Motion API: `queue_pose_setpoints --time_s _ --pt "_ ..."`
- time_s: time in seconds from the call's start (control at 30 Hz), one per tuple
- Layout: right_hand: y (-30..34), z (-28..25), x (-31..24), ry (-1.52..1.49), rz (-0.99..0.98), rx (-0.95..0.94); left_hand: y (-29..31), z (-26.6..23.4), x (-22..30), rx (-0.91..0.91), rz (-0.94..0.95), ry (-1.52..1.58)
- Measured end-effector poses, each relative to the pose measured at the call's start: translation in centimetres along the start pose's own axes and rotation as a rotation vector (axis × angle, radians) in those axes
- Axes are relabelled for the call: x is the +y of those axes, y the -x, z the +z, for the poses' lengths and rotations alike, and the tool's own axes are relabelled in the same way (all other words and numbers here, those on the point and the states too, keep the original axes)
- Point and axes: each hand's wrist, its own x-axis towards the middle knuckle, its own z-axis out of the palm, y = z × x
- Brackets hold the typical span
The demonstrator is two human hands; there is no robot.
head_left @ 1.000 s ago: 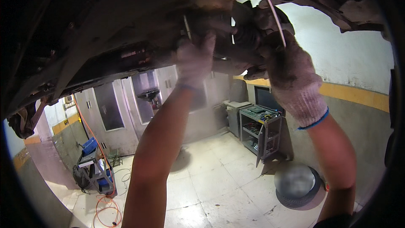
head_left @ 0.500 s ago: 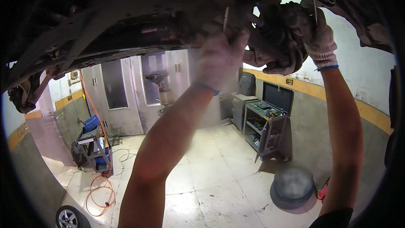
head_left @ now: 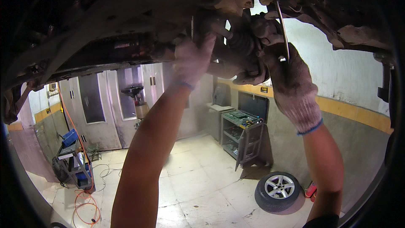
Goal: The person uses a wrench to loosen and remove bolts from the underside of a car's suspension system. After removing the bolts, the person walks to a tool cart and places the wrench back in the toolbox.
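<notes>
Both my hands are raised in knitted work gloves under the dark underside of a car. My left hand [head_left: 195, 57], somewhat blurred, is closed; a thin metal rod [head_left: 192, 28] sticks up out of its grip, its lower end hidden. To the right, my right hand [head_left: 295, 90] is wrapped round a long shiny metal rod [head_left: 282, 27], which leans up and left toward the underbody. What either rod belongs to cannot be made out. Between the hands are a dark ribbed rubber boot [head_left: 241, 42] and suspension parts [head_left: 249, 74], close to the right-hand fingers.
A tool cart [head_left: 242, 120] with an open lid stands by the right wall. A wheel [head_left: 278, 190] lies on the floor, with a red can [head_left: 311, 190] beside it. At left are another cart [head_left: 78, 160] and an orange hose [head_left: 86, 207]. Grey double doors [head_left: 112, 114] stand behind.
The whole view has shifted, with the background moving left and down. My right hand appears lower below the suspension parts, its rod now longer in sight and tilted. My left hand stays closed.
</notes>
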Motion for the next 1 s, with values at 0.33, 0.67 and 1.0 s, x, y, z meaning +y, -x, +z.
queue_pose_setpoints --time_s 0.33,0.67,1.0 --pt "-0.4 0.7 0.3 0.202 -0.251 0.083 0.0 -1.1 0.6 -0.152 -0.094 -0.082" --pt "-10.8 0.7 8.5 0.512 -0.625 0.355 2.6 -4.3 0.0 -0.327 0.018 0.044" --pt "-5.8 1.4 5.8 0.221 -0.361 0.183 1.2 -2.9 -1.1 -0.174 0.019 -0.191"
